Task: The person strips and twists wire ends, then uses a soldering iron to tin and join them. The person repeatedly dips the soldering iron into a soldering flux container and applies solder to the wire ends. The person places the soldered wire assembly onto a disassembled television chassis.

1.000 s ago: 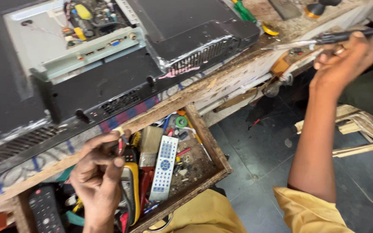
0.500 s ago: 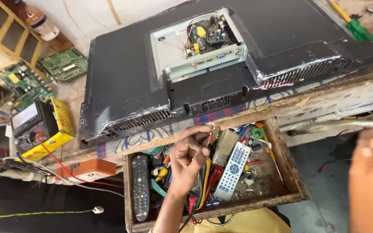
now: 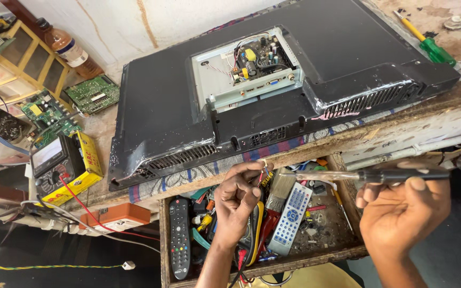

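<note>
A black flat television (image 3: 177, 101) lies face down on the workbench, its back open over a circuit board (image 3: 257, 58) in a grey metal tray. My left hand (image 3: 237, 200) hovers over an open wooden drawer (image 3: 348, 253), fingertips pinched on a small screw-like part. My right hand (image 3: 404, 213) holds a black-handled screwdriver (image 3: 369, 175) level, its shaft pointing left toward the left fingertips.
The drawer holds a black remote (image 3: 179, 237), a grey-white remote (image 3: 290, 217), wires and small tools. A yellow-cased multimeter (image 3: 62, 165) with a red lead, loose green circuit boards (image 3: 92, 95), a bottle (image 3: 70, 49) and a green-handled screwdriver (image 3: 428, 45) sit around the television.
The view has swung left and pulled back over the television. My right hand has come down from the far right with the screwdriver, close to my left hand over the drawer.
</note>
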